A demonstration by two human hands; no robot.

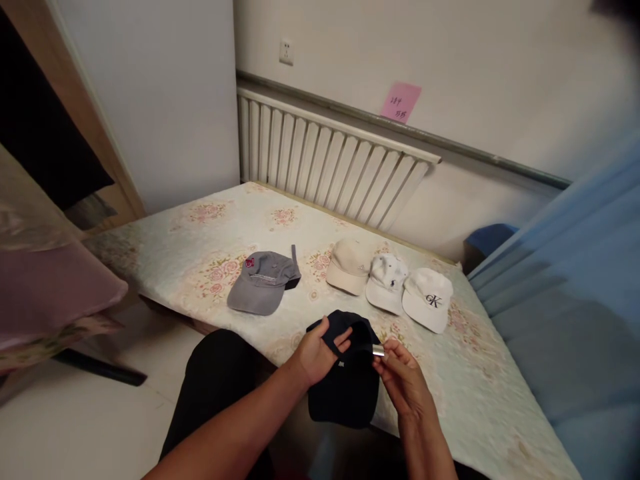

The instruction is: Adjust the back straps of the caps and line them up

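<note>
A dark navy cap (345, 387) lies at the near edge of a floral mattress (210, 247), in front of me. My left hand (316, 353) pinches the cap's back strap, thumb on top. My right hand (403, 377) grips the other strap end at its small silver buckle (379, 350). Beyond the navy cap lie a grey cap (263, 283) on the left, then a beige cap (347, 267), a white cap (386, 283) and a white cap with black letters (429, 299) in a row.
A white radiator (325, 160) runs along the wall behind the mattress, with a pink note (401, 101) above it. Blue fabric (575, 293) hangs at the right. A pink pillow (50, 287) sits at the left, with pale floor (90, 420) below.
</note>
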